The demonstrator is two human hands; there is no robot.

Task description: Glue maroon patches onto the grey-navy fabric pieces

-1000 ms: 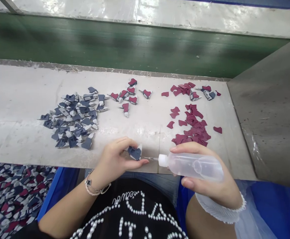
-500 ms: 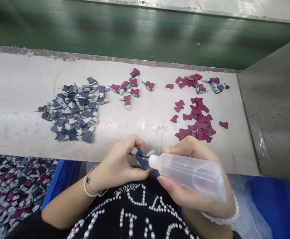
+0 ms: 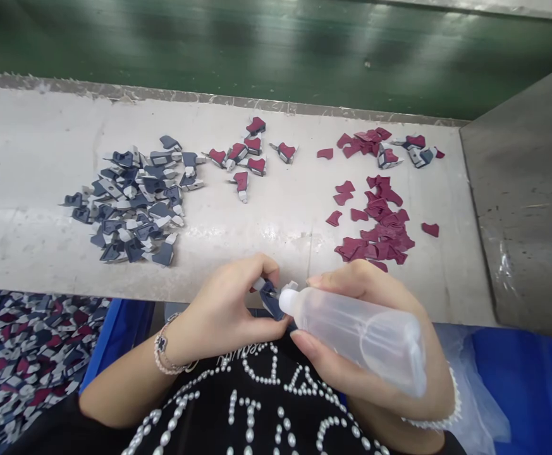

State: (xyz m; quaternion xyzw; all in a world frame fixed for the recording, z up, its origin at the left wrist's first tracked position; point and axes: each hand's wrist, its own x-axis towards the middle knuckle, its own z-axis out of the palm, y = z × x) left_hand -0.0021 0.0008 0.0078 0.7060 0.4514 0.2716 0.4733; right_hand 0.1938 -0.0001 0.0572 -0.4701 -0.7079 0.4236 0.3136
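Between its thumb and fingers, my left hand [image 3: 231, 306] pinches a small dark blue and white plastic part [image 3: 270, 299]. My right hand [image 3: 375, 328] wraps round a translucent squeeze bottle [image 3: 358, 332] lying nearly level, its white cap pointing left. The bottle's thin tip reaches to the recess of the blue part; whether liquid comes out I cannot tell. Ahead on the left lies a heap of similar blue and white parts [image 3: 136, 205]. Maroon flat pieces [image 3: 384, 221] are spread ahead on the right.
Several parts with maroon pieces on them [image 3: 236, 151] lie mid-table, and a few more [image 3: 415, 151] at the back right. A blue bin [image 3: 114, 332] full of parts stands below left. A metal panel [image 3: 527, 202] bounds the right side; a green wall [image 3: 257, 63] runs behind.
The bottle has tilted slightly, its base now lower, and its tip has shifted a little left over the blue part. The whole view has shifted slightly. Both hands keep their holds.
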